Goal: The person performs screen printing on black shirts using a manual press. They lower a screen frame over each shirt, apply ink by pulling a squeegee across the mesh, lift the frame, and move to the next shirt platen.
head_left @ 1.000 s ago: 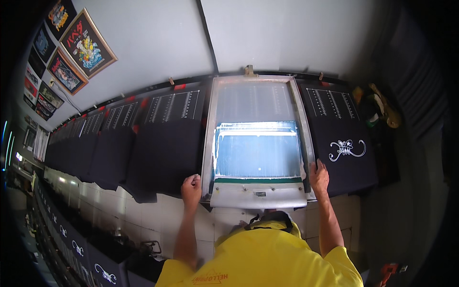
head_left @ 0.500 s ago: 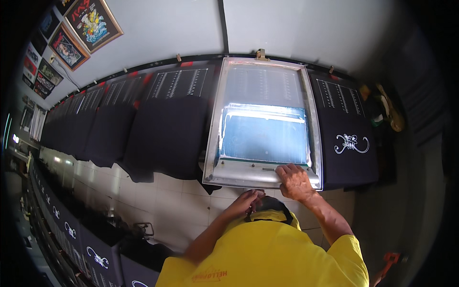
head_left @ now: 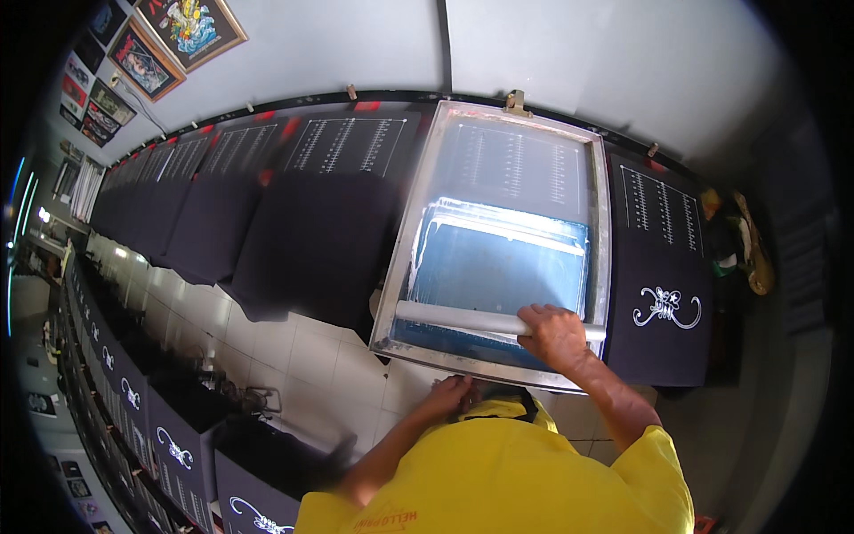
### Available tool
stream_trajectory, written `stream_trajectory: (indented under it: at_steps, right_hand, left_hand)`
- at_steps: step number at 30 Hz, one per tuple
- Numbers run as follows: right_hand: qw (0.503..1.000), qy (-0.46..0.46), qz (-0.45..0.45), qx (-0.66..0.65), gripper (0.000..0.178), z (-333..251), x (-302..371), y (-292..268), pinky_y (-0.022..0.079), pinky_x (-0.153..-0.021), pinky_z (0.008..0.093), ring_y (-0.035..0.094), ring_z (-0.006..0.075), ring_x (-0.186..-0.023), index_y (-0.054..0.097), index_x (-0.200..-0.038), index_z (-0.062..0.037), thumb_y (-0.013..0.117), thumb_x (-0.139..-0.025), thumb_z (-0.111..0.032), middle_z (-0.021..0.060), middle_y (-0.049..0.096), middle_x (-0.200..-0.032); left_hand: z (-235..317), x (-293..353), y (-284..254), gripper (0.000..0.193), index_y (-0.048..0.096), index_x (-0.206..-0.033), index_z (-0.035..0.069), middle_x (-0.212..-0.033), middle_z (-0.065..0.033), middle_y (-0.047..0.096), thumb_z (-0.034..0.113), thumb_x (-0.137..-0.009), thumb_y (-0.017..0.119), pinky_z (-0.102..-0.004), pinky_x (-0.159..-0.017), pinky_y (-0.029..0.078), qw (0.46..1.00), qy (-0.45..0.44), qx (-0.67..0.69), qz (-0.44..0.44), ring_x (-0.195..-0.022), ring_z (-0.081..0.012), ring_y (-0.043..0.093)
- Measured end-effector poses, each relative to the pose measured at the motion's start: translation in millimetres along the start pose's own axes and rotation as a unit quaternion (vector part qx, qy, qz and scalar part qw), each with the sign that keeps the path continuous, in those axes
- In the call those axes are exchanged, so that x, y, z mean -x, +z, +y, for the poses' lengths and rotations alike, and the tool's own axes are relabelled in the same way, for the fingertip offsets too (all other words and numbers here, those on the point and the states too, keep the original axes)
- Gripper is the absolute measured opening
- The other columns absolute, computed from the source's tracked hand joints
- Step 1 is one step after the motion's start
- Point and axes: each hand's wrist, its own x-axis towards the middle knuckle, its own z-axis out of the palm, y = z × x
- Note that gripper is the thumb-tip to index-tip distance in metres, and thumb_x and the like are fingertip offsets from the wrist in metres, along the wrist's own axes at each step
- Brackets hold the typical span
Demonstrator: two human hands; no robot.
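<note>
A metal-framed printing screen [head_left: 383, 324] lies over a dark cloth on the long bench, its blue stencil area [head_left: 498, 267] streaked with white. My right hand [head_left: 556, 338] is closed round the right part of a long pale squeegee [head_left: 463, 318], which lies across the near part of the mesh. Below the screen's near edge is my left hand [head_left: 451, 392], close to the frame and my body. Its fingers are partly hidden, and I cannot tell whether they touch the frame.
Dark garments [head_left: 307, 236] with white printed lines lie along the bench to the left. Another garment [head_left: 663, 267] with a white curled print lies right of the screen. A metal clamp [head_left: 516, 102] stands at the frame's far edge. More printed garments [head_left: 178, 418] line a second bench, lower left.
My right hand has lifted the squeegee from the near end of the frame and tilted it up, baring a blue strip on its near side. My left hand stays near the front edge.
</note>
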Motion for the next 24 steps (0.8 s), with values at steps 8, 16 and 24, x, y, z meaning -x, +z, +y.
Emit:
stream_trajectory:
  at_steps: [8, 16, 24]
  right_hand:
    - [0.995, 0.015, 0.1, 0.002, 0.036, 58.6, -60.4, -12.7, 0.057, -0.076, 0.0409, 0.069, 0.0276, -0.086, 0.064, -0.103, -0.012, 0.082, -0.073, -0.02, 0.0087, 0.069, -0.09]
    - [0.993, 0.082, 0.081, 0.036, 0.033, 98.2, -123.1, -15.3, 0.055, -0.082, 0.0438, 0.069, 0.032, -0.092, 0.066, -0.109, -0.0137, 0.077, -0.078, -0.02, 0.0093, 0.072, -0.1]
    - [0.993, 0.062, 0.083, 0.051, 0.03, 95.3, -138.7, -12.0, 0.056, -0.081, 0.0423, 0.07, 0.0321, -0.087, 0.068, -0.104, -0.0111, 0.076, -0.077, -0.018, 0.0116, 0.073, -0.095]
  left_hand:
    - [-7.3, -18.3, 14.4, 0.044, 0.058, -0.086, 0.006, -0.066, 0.0029, 0.04, 0.039, -0.109, 0.038, -0.0277, -0.059, 0.035, 0.997, 0.034, -0.016, 0.065, -0.061, -0.0099, 0.037]
    - [-4.7, -5.2, 4.9, 0.04, 0.052, -0.083, 0.006, -0.069, 0.0028, 0.042, 0.036, -0.108, 0.042, -0.0281, -0.058, 0.035, 0.999, 0.047, -0.004, 0.012, -0.063, -0.0091, 0.038]
    - [2.0, 0.2, -4.7, 0.042, 0.052, -0.081, 0.005, -0.07, 0.0021, 0.043, 0.036, -0.107, 0.044, -0.029, -0.061, 0.036, 0.997, 0.054, -0.055, -0.001, -0.066, -0.01, 0.038]
